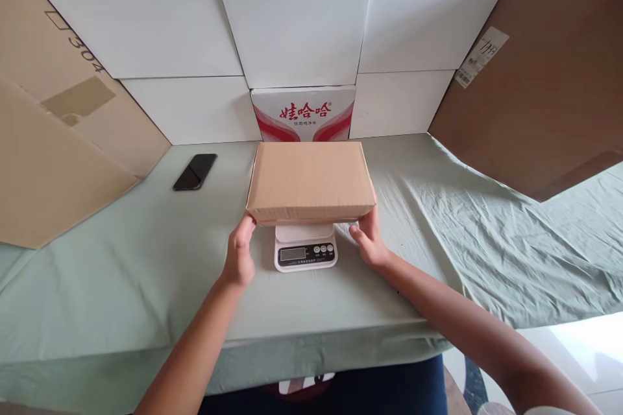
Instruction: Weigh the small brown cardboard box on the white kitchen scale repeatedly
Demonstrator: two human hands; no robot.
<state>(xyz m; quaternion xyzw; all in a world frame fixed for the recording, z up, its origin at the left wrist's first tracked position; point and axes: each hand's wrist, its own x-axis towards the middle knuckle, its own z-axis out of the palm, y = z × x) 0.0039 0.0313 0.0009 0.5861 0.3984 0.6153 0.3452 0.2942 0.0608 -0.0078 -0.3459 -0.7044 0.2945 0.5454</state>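
Note:
A closed brown cardboard box (310, 180) rests on a small white kitchen scale (305, 251) in the middle of the table. The scale's display and buttons show below the box's near edge. My left hand (239, 253) touches the box's near left corner with its fingertips. My right hand (368, 238) touches the near right corner in the same way. Both hands have their fingers curled against the box's lower edge, and neither hand wraps around it.
A pale green cloth (121, 272) covers the table. A black phone (195, 172) lies at the back left. White boxes (296, 26) and a red-printed carton (304, 113) stand behind; brown cardboard sheets lean at left (53, 142) and right (549, 91).

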